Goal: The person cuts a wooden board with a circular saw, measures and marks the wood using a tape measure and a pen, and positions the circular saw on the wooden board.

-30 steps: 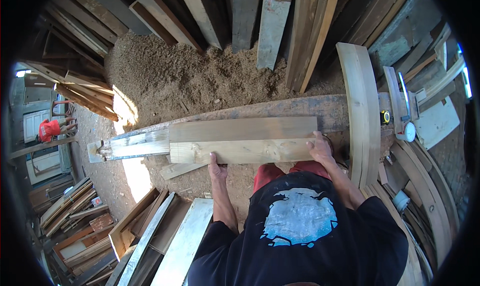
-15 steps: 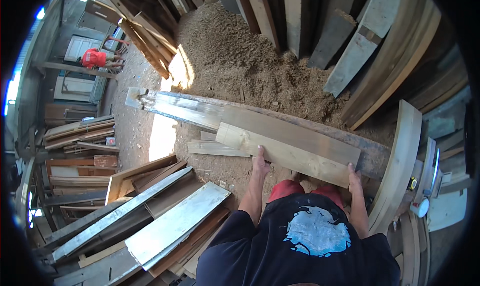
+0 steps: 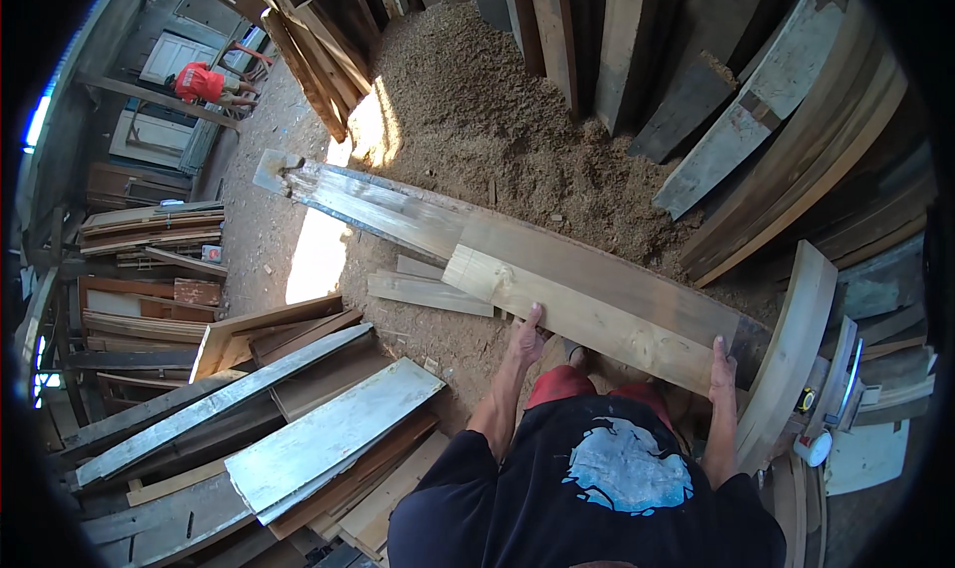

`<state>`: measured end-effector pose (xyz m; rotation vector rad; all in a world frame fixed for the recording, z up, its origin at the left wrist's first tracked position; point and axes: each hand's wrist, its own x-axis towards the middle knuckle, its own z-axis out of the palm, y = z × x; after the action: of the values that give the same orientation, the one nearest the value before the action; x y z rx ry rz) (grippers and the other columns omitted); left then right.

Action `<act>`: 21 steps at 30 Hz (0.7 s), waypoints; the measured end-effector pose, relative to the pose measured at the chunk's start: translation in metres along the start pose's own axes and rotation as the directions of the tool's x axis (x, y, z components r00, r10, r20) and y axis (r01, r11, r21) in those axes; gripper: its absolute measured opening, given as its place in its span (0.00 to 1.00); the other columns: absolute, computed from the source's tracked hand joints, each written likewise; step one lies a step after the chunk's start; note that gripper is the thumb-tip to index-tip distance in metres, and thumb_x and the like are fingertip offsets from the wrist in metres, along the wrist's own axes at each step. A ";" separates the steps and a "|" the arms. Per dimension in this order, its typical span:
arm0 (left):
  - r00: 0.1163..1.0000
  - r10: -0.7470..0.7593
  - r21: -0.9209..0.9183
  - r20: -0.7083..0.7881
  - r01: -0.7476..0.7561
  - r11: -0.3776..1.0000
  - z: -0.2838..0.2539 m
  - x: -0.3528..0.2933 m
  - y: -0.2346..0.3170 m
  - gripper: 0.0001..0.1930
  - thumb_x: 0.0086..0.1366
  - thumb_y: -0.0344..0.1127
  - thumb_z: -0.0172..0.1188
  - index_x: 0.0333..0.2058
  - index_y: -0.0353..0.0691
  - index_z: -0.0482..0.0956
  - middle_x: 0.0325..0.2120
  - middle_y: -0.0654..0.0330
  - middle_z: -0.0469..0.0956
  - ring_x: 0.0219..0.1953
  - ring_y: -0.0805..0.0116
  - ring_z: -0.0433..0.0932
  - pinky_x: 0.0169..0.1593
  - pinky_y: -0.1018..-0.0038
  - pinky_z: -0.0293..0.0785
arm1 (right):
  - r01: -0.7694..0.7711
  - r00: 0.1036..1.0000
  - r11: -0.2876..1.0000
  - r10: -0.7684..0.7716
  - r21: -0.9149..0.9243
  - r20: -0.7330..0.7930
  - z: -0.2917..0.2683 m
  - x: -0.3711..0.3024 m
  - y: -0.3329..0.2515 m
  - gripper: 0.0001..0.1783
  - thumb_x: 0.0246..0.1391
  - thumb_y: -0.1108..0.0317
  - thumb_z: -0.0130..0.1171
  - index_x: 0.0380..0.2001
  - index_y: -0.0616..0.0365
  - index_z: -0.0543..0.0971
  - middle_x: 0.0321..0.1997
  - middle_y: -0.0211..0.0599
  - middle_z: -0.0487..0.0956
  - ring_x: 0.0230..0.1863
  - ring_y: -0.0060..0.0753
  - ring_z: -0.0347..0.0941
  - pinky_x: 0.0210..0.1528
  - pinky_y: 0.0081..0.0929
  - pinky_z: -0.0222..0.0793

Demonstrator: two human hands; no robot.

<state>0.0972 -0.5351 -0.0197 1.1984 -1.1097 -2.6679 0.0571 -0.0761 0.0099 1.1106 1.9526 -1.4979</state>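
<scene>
A pale wooden board (image 3: 587, 321) with visible knots lies across in front of me, along the near side of a darker brown board (image 3: 607, 270). Both rest over a long, worn plank bench (image 3: 383, 210). My left hand (image 3: 526, 339) grips the pale board's near edge, its thumb on top and the other fingers mostly hidden below. At the right end, my right hand (image 3: 723, 371) is held against the board's end corner; its underside grip is partly hidden.
Sawdust and shavings (image 3: 497, 120) heap beyond the bench. Planks lean at the back right, near a curved pale board (image 3: 796, 349). Stacked boards, including a whitish panel (image 3: 333, 434), lie at the left. A person in a red shirt (image 3: 199, 83) bends over far left.
The view has turned slightly, so the bench and boards slope more down to the right. Both hands stay at the pale board, and my right hand's fingers look straighter along its end.
</scene>
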 end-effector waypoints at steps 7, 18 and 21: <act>0.863 -0.467 0.535 0.191 0.307 0.787 0.022 -0.021 -0.031 0.24 0.66 0.49 0.67 0.53 0.41 0.75 0.41 0.56 0.84 0.37 0.60 0.85 0.41 0.62 0.82 | 0.022 0.954 0.994 -0.051 -0.103 -0.294 -0.087 -0.009 0.060 0.56 0.58 0.31 0.58 0.68 0.73 0.61 0.71 0.52 0.65 0.70 0.46 0.63 0.71 0.39 0.59; 0.733 0.438 0.847 -0.521 0.378 0.373 0.004 0.111 0.166 0.66 0.46 0.75 0.70 0.74 0.46 0.46 0.69 0.27 0.52 0.69 0.34 0.58 0.67 0.44 0.57 | 0.050 0.914 0.964 -0.150 -0.261 -0.378 -0.167 -0.033 0.067 0.51 0.61 0.35 0.57 0.67 0.76 0.64 0.70 0.58 0.66 0.70 0.50 0.63 0.71 0.39 0.57; 0.577 0.265 0.629 -0.773 0.636 0.447 0.036 0.168 0.149 0.74 0.42 0.80 0.67 0.76 0.54 0.31 0.70 0.19 0.36 0.70 0.26 0.51 0.68 0.38 0.53 | 0.064 0.919 0.951 -0.175 -0.303 -0.354 -0.162 -0.043 0.053 0.54 0.59 0.32 0.57 0.65 0.78 0.65 0.69 0.63 0.67 0.70 0.55 0.63 0.71 0.42 0.58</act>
<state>-0.0840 -0.6733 -0.0216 2.4383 -2.2200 -0.9371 0.1451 0.0672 0.0623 1.2335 2.4469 -1.0606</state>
